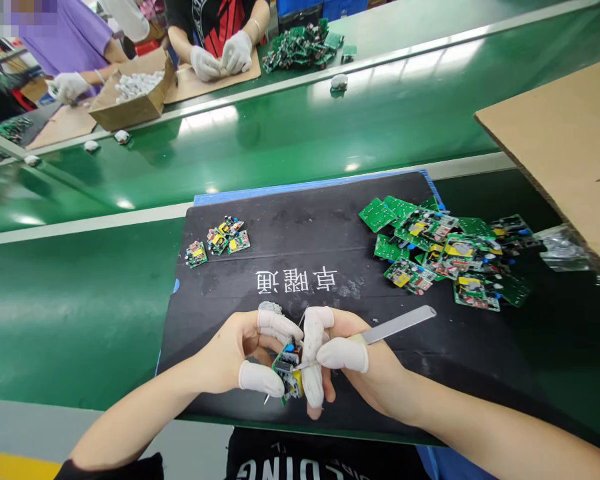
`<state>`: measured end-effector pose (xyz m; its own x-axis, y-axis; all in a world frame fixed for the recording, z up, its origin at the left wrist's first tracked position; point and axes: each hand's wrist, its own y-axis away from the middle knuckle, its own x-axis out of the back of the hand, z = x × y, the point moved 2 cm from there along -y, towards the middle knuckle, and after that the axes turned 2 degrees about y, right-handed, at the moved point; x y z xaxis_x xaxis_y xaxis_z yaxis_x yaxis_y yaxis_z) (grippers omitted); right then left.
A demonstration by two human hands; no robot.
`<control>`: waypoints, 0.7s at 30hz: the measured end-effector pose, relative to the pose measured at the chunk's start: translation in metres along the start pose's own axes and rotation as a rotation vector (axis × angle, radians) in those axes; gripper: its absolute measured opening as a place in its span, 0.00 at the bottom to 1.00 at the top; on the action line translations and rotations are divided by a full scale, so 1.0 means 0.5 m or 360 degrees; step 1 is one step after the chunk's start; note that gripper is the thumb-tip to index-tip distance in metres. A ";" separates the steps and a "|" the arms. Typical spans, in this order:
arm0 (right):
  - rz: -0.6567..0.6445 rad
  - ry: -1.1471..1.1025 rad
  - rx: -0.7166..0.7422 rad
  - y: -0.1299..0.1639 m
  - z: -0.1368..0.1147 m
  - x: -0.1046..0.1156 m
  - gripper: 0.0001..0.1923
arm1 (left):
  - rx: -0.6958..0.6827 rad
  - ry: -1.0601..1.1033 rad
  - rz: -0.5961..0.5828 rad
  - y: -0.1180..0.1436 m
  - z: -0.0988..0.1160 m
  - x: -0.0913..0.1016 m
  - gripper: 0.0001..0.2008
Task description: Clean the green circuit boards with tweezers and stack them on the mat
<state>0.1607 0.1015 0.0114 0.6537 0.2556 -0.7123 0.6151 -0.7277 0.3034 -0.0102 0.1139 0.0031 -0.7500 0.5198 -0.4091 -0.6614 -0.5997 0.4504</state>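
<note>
Close to the front edge of the black mat point(220, 293), my left hand point(255, 353) grips a small circuit board point(289, 370) with a yellow part and dark components. White finger cots cover several fingertips on both hands. In my right hand point(340, 353) is a flat metal blade-like tool point(400, 325), its broad end pointing up to the right. The tool's narrow end touches or nearly touches the components on the board. A small grey-white lump point(270, 307) shows behind my left fingers; I cannot make out what it is.
A heap of circuit boards point(445, 247) lies at the mat's right, and a few boards point(225, 237) at its left. Cardboard point(560, 127) juts in at the right. Past the green conveyor point(280, 140), co-workers' gloved hands point(223, 59) work beside a box of white parts point(135, 100).
</note>
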 end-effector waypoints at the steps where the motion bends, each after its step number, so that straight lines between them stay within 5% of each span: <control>1: -0.0018 -0.0011 -0.0021 -0.001 0.000 -0.001 0.03 | 0.0006 -0.0004 -0.0016 0.001 0.001 -0.001 0.29; 21: -0.0090 -0.0097 -0.0149 -0.006 -0.003 -0.008 0.03 | 0.0053 0.0007 -0.0093 0.005 -0.006 0.002 0.31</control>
<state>0.1568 0.1039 0.0145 0.5904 0.2533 -0.7664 0.6907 -0.6497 0.3174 -0.0127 0.1109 0.0013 -0.7100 0.5507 -0.4388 -0.7041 -0.5476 0.4520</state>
